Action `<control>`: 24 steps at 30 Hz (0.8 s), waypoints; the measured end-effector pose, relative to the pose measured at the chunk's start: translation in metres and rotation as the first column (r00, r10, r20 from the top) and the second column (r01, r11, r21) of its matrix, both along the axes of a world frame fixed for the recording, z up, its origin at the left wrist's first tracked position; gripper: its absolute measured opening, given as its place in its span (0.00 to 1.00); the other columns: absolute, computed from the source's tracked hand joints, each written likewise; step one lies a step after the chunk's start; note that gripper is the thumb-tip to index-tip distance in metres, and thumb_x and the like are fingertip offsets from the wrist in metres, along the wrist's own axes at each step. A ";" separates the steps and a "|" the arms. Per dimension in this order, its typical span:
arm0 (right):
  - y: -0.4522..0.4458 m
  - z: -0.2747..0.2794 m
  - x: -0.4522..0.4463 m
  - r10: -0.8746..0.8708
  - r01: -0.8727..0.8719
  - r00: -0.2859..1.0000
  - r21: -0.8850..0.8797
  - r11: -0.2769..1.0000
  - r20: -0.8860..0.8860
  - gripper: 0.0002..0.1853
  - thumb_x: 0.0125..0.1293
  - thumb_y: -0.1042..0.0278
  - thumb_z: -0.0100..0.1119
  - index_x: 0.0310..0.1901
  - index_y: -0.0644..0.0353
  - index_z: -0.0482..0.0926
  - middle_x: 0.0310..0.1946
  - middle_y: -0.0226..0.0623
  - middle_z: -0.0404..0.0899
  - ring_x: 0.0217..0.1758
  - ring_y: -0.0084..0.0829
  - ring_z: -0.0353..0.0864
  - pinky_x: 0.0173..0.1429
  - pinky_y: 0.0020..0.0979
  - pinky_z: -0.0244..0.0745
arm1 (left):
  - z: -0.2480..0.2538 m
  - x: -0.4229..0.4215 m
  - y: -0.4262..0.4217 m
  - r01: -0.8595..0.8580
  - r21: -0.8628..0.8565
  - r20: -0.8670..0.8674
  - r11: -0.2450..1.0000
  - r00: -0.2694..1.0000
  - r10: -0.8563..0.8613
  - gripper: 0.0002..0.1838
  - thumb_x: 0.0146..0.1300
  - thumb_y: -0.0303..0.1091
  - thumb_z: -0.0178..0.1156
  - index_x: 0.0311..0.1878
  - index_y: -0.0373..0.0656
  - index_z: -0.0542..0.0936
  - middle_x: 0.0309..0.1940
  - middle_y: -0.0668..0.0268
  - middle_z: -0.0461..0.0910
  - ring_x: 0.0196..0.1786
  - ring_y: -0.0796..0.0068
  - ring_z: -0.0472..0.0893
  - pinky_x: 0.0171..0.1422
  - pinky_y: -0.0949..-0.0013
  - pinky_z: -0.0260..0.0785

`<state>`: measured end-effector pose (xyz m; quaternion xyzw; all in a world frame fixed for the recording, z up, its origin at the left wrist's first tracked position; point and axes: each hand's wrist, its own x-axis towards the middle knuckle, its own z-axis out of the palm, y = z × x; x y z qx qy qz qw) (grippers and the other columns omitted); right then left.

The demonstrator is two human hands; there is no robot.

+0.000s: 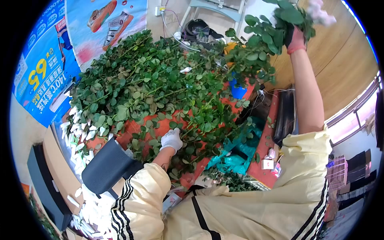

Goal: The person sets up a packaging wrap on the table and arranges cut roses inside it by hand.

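White-gloved, the left hand (172,140) lies among green leaves at the near edge of a broad leafy heap (160,80); its fingertips are lost in the foliage, so whether they are spread or pinching cannot be told. Raised well above and away to its 2 o'clock, the right hand (296,38), in a glove of pink and black, is closed around a leafy bunch (266,38). That bunch touches the right hand, its leaves fanning from 8 o'clock round to 12, while pale pink blossoms (321,14) show at 1 o'clock.

From the left hand, the heap spreads between 10 and 2 o'clock over a red surface (138,126), a single white bud (186,70) on top at 12. Just beyond the heap's edge, at 2 o'clock, stands a blue container (238,91). Crumpled teal plastic (236,160) sits at 4 o'clock, with a small white box (267,164) farther out on the same side. A dark ribbed object (106,166) is near at 8 o'clock, and scattered white pieces (80,132) crowd the 9 o'clock side. Farther off, at 11 o'clock, hangs a shoe poster (108,26); a wooden panel (340,52) rises at the right hand's 4 o'clock.
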<state>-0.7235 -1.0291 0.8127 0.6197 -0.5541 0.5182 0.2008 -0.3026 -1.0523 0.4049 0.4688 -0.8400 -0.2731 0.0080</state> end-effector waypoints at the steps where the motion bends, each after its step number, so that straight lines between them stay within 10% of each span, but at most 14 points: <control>1: 0.002 -0.003 0.005 0.038 -0.039 0.999 0.003 0.999 0.037 0.19 0.69 0.55 0.44 0.56 0.55 0.71 0.54 0.36 0.74 0.56 0.37 0.72 0.60 0.39 0.68 | 0.001 0.003 0.002 0.001 0.013 0.012 1.000 1.000 -0.002 0.20 0.51 0.31 0.56 0.51 0.46 0.72 0.48 0.53 0.76 0.53 0.53 0.76 0.56 0.57 0.67; 5: 0.000 0.000 0.029 0.520 -0.457 0.641 -0.263 0.850 0.565 0.17 0.70 0.59 0.45 0.53 0.58 0.73 0.50 0.36 0.77 0.51 0.37 0.75 0.55 0.40 0.72 | 0.003 0.006 0.002 0.017 0.027 -0.026 0.999 1.000 -0.016 0.20 0.51 0.30 0.56 0.50 0.46 0.73 0.48 0.54 0.76 0.53 0.53 0.75 0.56 0.57 0.67; 8: -0.020 0.003 0.022 0.119 -0.132 0.984 -0.094 0.987 -0.134 0.17 0.68 0.67 0.49 0.56 0.62 0.70 0.52 0.39 0.74 0.51 0.31 0.76 0.53 0.31 0.74 | 0.004 0.005 -0.001 0.004 0.010 -0.004 1.000 1.000 -0.004 0.19 0.50 0.30 0.56 0.49 0.46 0.73 0.47 0.53 0.76 0.52 0.53 0.76 0.55 0.57 0.67; 18: -0.071 0.051 0.025 0.147 -0.172 0.984 -0.320 0.932 -0.102 0.17 0.68 0.67 0.48 0.57 0.62 0.69 0.49 0.38 0.75 0.47 0.30 0.76 0.50 0.30 0.74 | -0.005 -0.004 -0.015 -0.093 0.152 0.131 0.984 0.989 0.073 0.22 0.50 0.32 0.56 0.52 0.45 0.73 0.50 0.55 0.75 0.55 0.53 0.74 0.58 0.59 0.66; 24: -0.136 -0.033 0.059 0.257 -0.260 0.965 -0.064 0.963 -0.058 0.17 0.68 0.67 0.47 0.57 0.63 0.69 0.47 0.37 0.75 0.45 0.29 0.77 0.48 0.30 0.75 | 0.002 0.006 -0.021 0.094 0.042 0.110 0.995 0.989 -0.098 0.21 0.50 0.43 0.57 0.48 0.46 0.76 0.45 0.55 0.78 0.53 0.55 0.75 0.56 0.58 0.67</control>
